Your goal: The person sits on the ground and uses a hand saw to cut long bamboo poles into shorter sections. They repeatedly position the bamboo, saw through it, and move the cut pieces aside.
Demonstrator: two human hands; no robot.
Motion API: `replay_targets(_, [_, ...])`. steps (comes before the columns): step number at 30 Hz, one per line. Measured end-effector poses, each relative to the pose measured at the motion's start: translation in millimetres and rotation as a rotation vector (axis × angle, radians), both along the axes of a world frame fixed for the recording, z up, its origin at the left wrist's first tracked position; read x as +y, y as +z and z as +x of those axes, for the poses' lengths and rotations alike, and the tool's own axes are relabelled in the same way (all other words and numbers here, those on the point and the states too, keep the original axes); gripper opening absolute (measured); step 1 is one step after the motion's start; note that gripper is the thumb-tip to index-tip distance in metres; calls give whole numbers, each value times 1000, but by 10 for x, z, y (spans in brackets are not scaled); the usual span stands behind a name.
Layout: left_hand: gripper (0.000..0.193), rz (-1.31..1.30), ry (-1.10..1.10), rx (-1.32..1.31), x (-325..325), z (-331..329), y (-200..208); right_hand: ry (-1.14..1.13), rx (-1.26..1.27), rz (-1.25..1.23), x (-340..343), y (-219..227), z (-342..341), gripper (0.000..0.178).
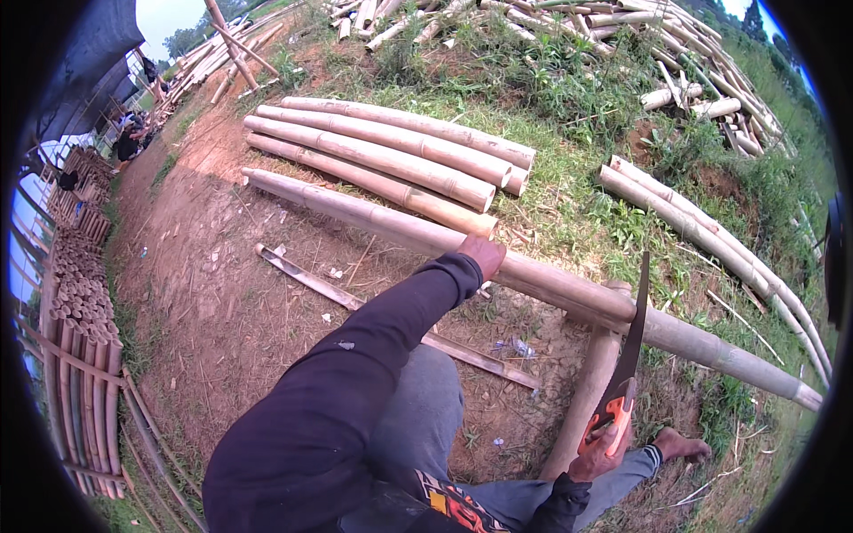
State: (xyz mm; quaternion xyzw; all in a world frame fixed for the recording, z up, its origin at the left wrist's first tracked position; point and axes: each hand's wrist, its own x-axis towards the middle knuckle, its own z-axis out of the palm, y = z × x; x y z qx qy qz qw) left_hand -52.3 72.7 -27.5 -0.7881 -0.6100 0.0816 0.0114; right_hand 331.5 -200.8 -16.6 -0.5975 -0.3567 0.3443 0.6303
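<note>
A long bamboo pole runs from the upper left to the lower right in front of me. My left hand is wrapped over its top near the middle, pressing on it. In my right hand is a handsaw, gripped by its orange and black handle. The dark blade stands up across the pole's near side, touching or very close to it just right of a wooden post. That post props the pole from beneath. Whether the blade has cut into the bamboo is hidden.
Several cut bamboo lengths lie side by side beyond the pole. Two long poles rest on grass at right. A split bamboo strip lies near my leg. Bamboo heaps rise behind; stacked bamboo stands at left. My bare foot is near the post.
</note>
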Motion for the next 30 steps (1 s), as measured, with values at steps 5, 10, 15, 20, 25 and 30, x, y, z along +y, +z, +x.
replay_targets(5, [41,25,17,6,-52,5,67,58,103,79,26,78,-50,53])
replay_targets(10, [40,26,-35,-40,-68,-7,165,-30,-44,100,-10,136,-38,51])
replay_targets(15, [45,1,-74,86,-32,22,208,-73,-104,52,-190,71,-7,50])
replay_targets(20, [47,13,-72,134,-27,7,207,-74,-118,51,-199,-46,-49,46])
replay_targets(25, [52,50,-102,91,-23,-32,171,-66,-131,46,-230,-81,-15,44])
replay_targets(30, [52,-25,-80,87,19,-75,141,-14,-174,175,-278,80,10,42])
